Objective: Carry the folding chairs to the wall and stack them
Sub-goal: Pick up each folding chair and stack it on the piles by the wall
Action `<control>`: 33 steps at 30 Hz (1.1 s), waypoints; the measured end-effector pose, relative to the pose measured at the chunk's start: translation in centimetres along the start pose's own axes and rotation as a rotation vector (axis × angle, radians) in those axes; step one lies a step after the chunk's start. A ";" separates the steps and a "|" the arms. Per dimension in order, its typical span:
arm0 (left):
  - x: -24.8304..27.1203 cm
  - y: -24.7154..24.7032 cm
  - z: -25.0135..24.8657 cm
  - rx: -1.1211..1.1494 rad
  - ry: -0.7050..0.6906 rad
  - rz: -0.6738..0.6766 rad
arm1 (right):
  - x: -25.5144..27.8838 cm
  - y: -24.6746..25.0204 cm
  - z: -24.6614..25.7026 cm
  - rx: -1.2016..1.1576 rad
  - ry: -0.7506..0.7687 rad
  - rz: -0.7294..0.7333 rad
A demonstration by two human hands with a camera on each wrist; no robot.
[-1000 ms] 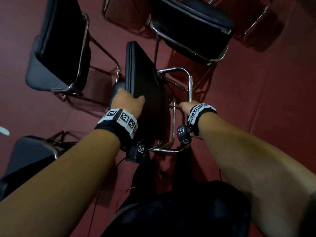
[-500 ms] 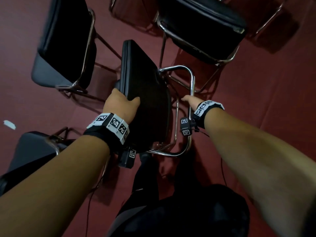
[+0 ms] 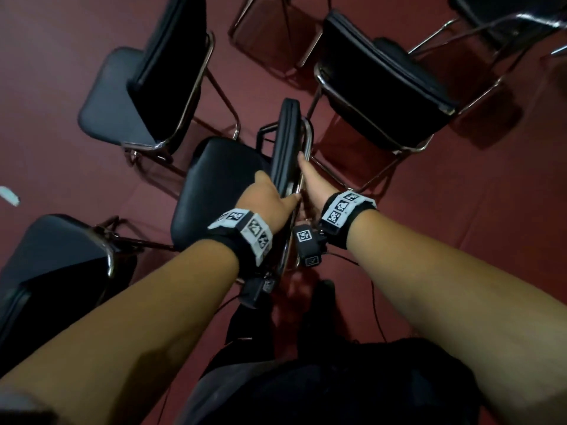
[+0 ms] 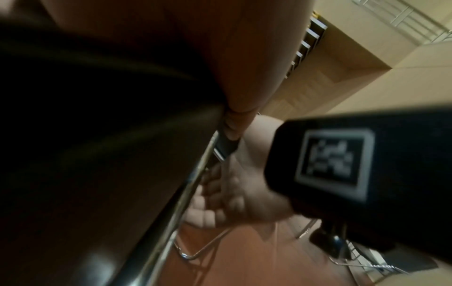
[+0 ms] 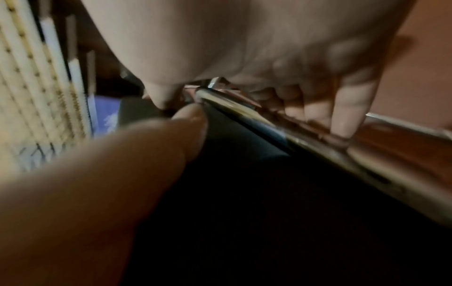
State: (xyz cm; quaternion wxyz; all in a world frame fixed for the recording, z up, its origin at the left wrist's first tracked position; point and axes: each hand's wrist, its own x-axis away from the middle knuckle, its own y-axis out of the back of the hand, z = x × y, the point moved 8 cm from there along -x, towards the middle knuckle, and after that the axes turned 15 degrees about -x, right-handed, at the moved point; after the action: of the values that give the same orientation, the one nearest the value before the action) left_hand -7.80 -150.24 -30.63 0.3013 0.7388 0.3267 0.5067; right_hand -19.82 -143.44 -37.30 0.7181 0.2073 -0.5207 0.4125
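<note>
The chair (image 3: 287, 148) is being folded flat among other chairs on the red floor (image 3: 460, 210). The left hand (image 3: 265, 199) grips its padded back; the right hand (image 3: 311, 182) curls round the frame (image 3: 308, 133). Next, I judge: lift it clear, carry to the wall.

Black wristbands (image 3: 245, 240) carrying white blocks printed with black square markers are being worn on both bare forearms. Small black camera units (image 3: 307, 245) with thin black cables are being carried beneath them. Dark clothing (image 3: 322, 391) is being worn at lower centre.
</note>
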 end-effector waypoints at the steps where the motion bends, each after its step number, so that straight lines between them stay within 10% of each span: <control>1: 0.0 -0.2 -0.6 0.018 -0.008 0.012 | 0.4 0.0 0.3 0.006 0.011 0.032; 33: -1.4 2.0 7.9 0.119 -0.036 0.079 | 4.1 -9.4 3.4 0.265 0.060 -0.029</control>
State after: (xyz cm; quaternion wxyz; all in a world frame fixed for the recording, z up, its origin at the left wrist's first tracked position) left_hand -0.35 -153.46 -32.22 0.2426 0.7767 0.3211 0.4845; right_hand -13.71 -149.78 -31.05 0.7056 0.2954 -0.4370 0.4732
